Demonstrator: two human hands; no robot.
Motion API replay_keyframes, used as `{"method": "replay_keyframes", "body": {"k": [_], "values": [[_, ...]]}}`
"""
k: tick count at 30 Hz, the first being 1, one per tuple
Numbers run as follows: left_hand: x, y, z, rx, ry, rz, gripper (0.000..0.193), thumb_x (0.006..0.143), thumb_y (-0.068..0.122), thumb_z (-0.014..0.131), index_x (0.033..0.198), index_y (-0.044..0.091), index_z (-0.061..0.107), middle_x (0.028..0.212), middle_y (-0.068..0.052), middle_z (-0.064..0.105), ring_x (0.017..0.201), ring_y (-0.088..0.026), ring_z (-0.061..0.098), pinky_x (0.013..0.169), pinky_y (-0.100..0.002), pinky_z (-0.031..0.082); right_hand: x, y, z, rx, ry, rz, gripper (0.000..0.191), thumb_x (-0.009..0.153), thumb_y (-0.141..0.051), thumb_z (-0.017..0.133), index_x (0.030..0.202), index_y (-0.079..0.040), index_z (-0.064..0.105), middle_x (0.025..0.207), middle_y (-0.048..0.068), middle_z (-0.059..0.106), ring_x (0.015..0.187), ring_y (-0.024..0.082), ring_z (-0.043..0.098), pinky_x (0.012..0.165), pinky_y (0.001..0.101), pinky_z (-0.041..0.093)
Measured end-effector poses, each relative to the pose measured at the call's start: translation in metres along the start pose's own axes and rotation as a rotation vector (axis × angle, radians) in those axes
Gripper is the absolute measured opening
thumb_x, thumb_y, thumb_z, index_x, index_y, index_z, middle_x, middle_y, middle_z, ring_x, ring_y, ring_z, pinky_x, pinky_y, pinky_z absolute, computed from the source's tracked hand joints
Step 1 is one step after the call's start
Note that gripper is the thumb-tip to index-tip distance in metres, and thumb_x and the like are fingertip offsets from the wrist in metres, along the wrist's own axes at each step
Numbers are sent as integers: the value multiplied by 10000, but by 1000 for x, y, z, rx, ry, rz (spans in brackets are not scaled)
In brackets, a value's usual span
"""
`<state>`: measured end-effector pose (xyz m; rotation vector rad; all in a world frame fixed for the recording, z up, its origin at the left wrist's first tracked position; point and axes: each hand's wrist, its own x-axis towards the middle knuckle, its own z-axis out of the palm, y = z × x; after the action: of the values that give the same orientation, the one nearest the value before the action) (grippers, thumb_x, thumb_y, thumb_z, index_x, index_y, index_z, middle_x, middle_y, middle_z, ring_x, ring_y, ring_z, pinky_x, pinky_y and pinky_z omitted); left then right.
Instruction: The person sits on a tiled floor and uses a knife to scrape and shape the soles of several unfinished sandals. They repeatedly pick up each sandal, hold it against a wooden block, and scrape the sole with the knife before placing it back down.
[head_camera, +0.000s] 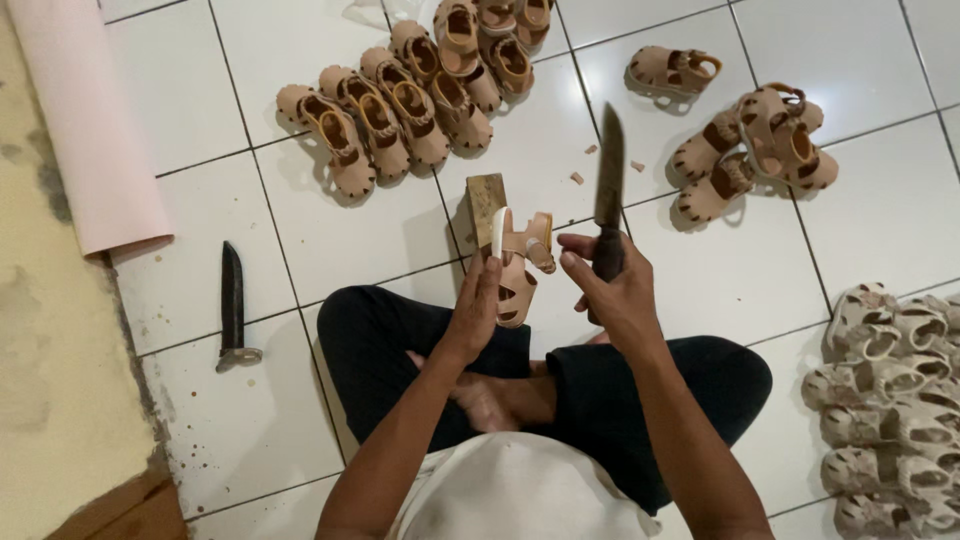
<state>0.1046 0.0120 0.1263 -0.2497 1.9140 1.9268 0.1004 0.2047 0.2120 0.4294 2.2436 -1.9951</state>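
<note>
The person sits cross-legged on the floor (300, 215). The left hand (475, 315) is closed around a small tan sandal (518, 262), held upright. Just right of it, the right hand (612, 290) grips a knife (608, 170), blade pointing away. Beyond the sandal stands a wood block (484, 200), then rows of sandals (410, 100).

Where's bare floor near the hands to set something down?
Bare tile lies between the spare knife and the tan sandal row, and right of the right hand below the sandal cluster. The pale sandal pile crowds the right edge.

Bright, even overhead light, soft shadows beside the sandals (400, 110), sharp focus, mild edge distortion.
</note>
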Motion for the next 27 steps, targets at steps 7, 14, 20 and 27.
{"method": "replay_keyframes", "body": {"k": [7,14,20,27], "values": [[-24,10,3,30,-167,174,747,1038,644,345,1507,69,431,1387,-173,591,1303,-262,569,1063,-398,467,-9,-13,3,44,-102,92,276,849,-186,805,995,-21,639,700,61,634,529,90,601,408,246,502],[-49,16,24,334,136,515,509,1097,441,481,1454,79,436,1505,-206,492,1393,-344,548,1119,-444,501,-23,-9,3,120,7,35,287,827,-114,811,908,-91,537,678,59,629,480,88,593,385,240,481],[-67,30,40,755,379,850,388,1004,185,668,1332,-7,590,1561,-205,408,1410,-407,480,1154,-516,466,-29,-4,8,161,63,-99,253,893,-122,807,936,-84,561,737,45,670,511,76,614,423,220,509],[-53,39,44,289,328,494,155,960,128,707,1034,-2,668,1465,-159,531,1334,-329,604,1042,-389,569,-33,4,12,190,72,-45,280,869,-105,807,940,-84,537,702,28,630,448,73,564,366,216,427]]}}
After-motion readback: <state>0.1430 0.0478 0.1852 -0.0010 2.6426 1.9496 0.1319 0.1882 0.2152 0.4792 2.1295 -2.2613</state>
